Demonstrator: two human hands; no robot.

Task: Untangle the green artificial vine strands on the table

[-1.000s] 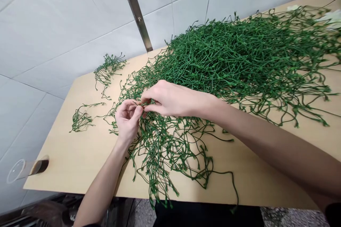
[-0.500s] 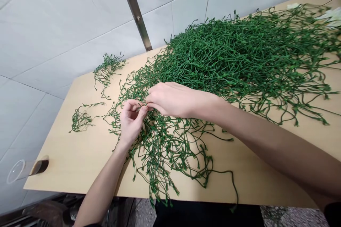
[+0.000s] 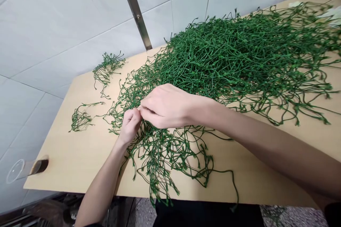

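A large heap of thin green artificial plant stems (image 3: 226, 53) with small tufted tips spreads over the wooden table. My left hand (image 3: 130, 124) is closed, its thumb and fingers pressed together at the heap's left end. Against its fingertips, the fingers of my right hand (image 3: 166, 106) are pinched too. Whatever lies between the two hands is hidden behind the fingers. Below them, a looser spread of green stems (image 3: 165, 156) reaches to the table's front edge, a few tips hanging over.
Two small clumps of stems lie at the left, an upper clump (image 3: 108, 67) and a lower clump (image 3: 80, 118). A clear plastic cup (image 3: 29, 168) with dark liquid stands at the left edge. Behind the table (image 3: 64, 163) rise a tiled wall (image 3: 66, 14) and a metal strip (image 3: 135, 10).
My left hand has turned and its fingers have curled in closer. My right hand has shifted slightly left and down, over the left fingertips. The stems lie nearly as before.
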